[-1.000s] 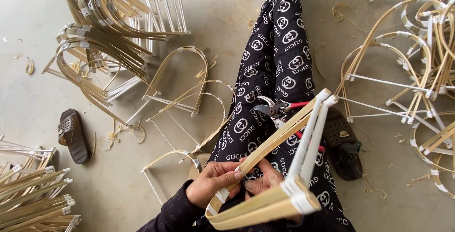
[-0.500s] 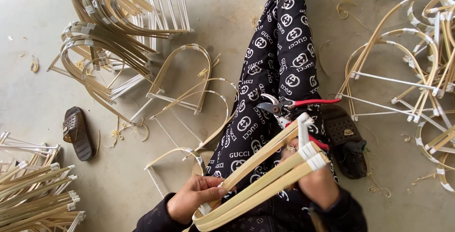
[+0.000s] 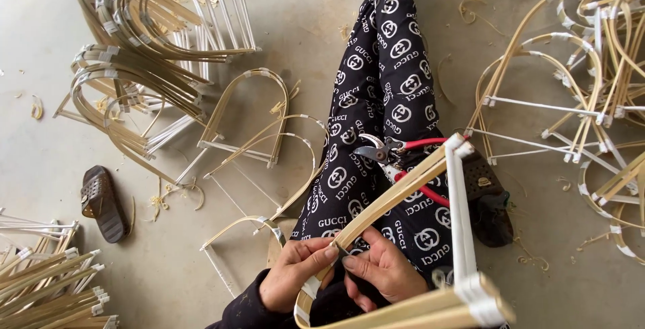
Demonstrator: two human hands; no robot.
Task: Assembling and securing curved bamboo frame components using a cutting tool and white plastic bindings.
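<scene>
I sit on the floor with my legs in black patterned trousers (image 3: 390, 67) stretched out. My left hand (image 3: 295, 272) grips the near bend of a bent bamboo strip frame (image 3: 403, 184) bound with white tape. My right hand (image 3: 383, 268) pinches the same strip beside the left, fingertips meeting at the tape. A white bar (image 3: 460, 215) crosses the frame's open end. Red-handled pruning shears (image 3: 396, 154) lie on my thigh under the frame.
Piles of finished arched frames lie at the upper left (image 3: 148, 40) and at the right (image 3: 578, 80). Straight taped strips are stacked at the lower left (image 3: 47, 282). A dark sandal (image 3: 104, 201) lies left, a dark shoe (image 3: 487, 201) right. Shavings litter the concrete.
The frame has swung from lying low across my lap to pointing up and away. My right hand came back onto the bend beside the left hand.
</scene>
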